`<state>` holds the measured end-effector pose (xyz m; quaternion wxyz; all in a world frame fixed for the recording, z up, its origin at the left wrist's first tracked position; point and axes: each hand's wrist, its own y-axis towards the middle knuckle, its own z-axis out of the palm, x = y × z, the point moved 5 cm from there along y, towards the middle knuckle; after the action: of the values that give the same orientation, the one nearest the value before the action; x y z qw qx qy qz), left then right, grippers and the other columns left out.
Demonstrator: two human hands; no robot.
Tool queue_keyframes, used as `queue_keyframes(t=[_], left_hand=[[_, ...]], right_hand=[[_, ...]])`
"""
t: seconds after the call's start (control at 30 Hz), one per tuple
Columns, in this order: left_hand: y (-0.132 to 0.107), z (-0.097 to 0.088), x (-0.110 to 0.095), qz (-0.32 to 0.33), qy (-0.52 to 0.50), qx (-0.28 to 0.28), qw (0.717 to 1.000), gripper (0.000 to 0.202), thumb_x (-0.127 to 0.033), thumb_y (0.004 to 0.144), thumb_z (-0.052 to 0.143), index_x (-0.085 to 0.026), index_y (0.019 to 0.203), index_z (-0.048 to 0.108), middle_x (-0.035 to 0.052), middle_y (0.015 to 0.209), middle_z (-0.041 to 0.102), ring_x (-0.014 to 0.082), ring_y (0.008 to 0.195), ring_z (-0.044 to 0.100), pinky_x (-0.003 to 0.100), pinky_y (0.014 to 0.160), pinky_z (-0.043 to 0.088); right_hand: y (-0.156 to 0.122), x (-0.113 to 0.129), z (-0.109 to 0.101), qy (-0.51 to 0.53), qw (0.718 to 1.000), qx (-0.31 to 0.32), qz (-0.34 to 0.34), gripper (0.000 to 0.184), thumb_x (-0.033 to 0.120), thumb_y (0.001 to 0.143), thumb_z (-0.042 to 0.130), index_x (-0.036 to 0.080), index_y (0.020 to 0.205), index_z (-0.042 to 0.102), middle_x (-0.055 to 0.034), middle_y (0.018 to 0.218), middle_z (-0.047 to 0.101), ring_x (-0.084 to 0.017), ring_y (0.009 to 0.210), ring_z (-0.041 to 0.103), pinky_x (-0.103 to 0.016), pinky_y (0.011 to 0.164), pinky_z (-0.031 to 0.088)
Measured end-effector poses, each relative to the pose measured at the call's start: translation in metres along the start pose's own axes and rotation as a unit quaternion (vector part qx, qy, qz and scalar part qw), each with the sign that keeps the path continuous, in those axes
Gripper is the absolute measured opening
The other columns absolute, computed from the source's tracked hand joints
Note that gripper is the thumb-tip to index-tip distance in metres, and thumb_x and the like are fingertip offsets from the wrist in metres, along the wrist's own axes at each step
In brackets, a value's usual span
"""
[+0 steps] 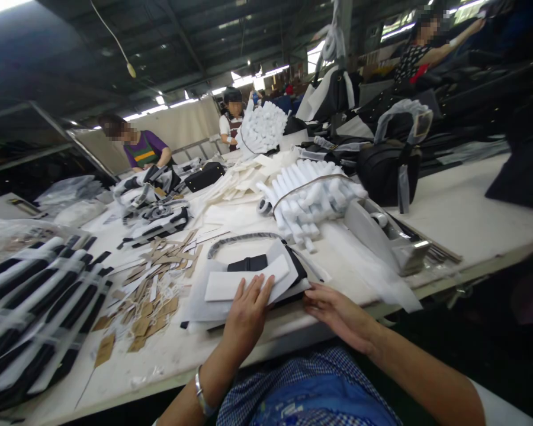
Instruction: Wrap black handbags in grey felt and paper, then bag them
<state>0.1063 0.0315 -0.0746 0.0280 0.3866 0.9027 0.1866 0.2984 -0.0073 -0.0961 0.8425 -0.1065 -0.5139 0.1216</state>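
Note:
In front of me on the table lies a black handbag (pixel 301 269) on its side, with a wrapped handle (pixel 244 238) arching at its far edge. A translucent white sheet (pixel 198 302) and a white foam strip (pixel 222 286) cover much of it, and a black strap or tab (pixel 247 263) shows above the strip. My left hand (pixel 249 310) rests flat on the foam strip, fingers stretched out. Beside the bag's right end is my right hand (pixel 337 313), fingers extended and slightly curved, the tips at the bag's edge. Whether they grip the edge is hard to see.
Cardboard tags (pixel 153 316) with strings lie scattered to the left, beside stacked wrapped black straps or bags (pixel 39 313). Bundled white foam rolls (pixel 311 195) and a tape dispenser (pixel 386 234) stand to the right. Black bags (pixel 388 171) sit farther back. Co-workers (pixel 144 148) work across the table.

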Motion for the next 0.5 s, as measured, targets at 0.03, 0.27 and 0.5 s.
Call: queue_keyframes(t=[0.03, 0.27, 0.5], left_hand=[[-0.002, 0.0, 0.001, 0.001, -0.001, -0.006, 1.0, 0.054, -0.016, 0.097, 0.048, -0.016, 0.149, 0.035, 0.0168, 0.143, 0.054, 0.0269, 0.134, 0.05, 0.053, 0.112, 0.039], [-0.012, 0.0, 0.006, -0.003, -0.004, -0.016, 1.0, 0.061, -0.022, 0.095, 0.056, -0.017, 0.151, 0.032, 0.017, 0.146, 0.05, 0.0286, 0.137, 0.046, 0.054, 0.113, 0.036], [-0.013, -0.003, 0.013, -0.035, -0.02, -0.058, 0.997, 0.079, -0.021, 0.087, 0.063, -0.017, 0.154, 0.022, 0.0186, 0.146, 0.05, 0.0314, 0.137, 0.047, 0.055, 0.111, 0.038]], right_hand=[[0.0, 0.0, 0.006, -0.006, 1.0, 0.015, -0.005, 0.024, 0.026, 0.076, 0.066, 0.021, 0.1, 0.068, -0.007, 0.108, 0.073, -0.023, 0.108, 0.066, -0.039, 0.1, 0.052], [0.001, -0.002, 0.029, 0.023, 0.999, 0.002, -0.028, 0.025, 0.023, 0.073, 0.071, 0.02, 0.098, 0.068, -0.0053, 0.107, 0.074, -0.022, 0.107, 0.067, -0.039, 0.101, 0.051], [0.011, 0.009, 0.033, 0.081, 0.996, -0.046, 0.003, 0.017, 0.02, 0.071, 0.069, 0.019, 0.088, 0.069, -0.0067, 0.103, 0.075, -0.022, 0.092, 0.072, -0.042, 0.096, 0.056]])
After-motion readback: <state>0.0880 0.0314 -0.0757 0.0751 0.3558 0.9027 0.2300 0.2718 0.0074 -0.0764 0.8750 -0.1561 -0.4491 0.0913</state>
